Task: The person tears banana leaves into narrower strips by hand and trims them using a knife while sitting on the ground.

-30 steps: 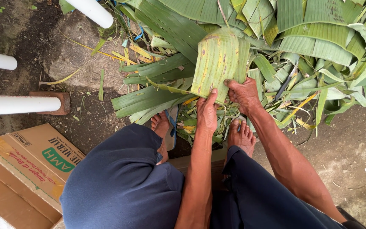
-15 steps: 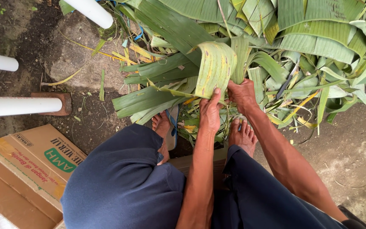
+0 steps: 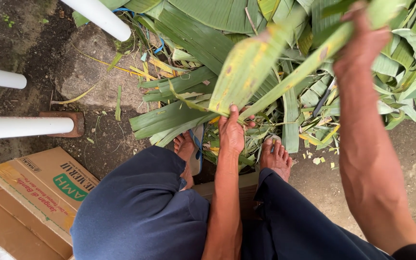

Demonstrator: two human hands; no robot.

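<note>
My left hand [image 3: 232, 130] grips the lower end of a long banana leaf strip [image 3: 251, 62], yellow-green with brown spots, just above my feet. My right hand [image 3: 362, 41] is raised at the upper right and holds the far part of the same leaf, near its pale green midrib [image 3: 309, 62]. The leaf is stretched between both hands and looks split along the rib. Beneath it lies a heap of green banana leaves [image 3: 203, 43] on the ground. My bare feet [image 3: 276, 155] rest at the heap's edge, with my knees in dark blue trousers [image 3: 140, 207] below.
An open brown cardboard box [image 3: 30, 197] sits at the lower left. White tubular legs [image 3: 22, 127] cross the left side, one resting on a brick [image 3: 73, 120]. A dark knife-like tool [image 3: 321, 101] lies among leaf scraps on the dirt and concrete ground.
My right hand has risen up and to the right, pulling the leaf's far end away. My left hand stays low holding the near end. The leaf is now stretched and twisted.
</note>
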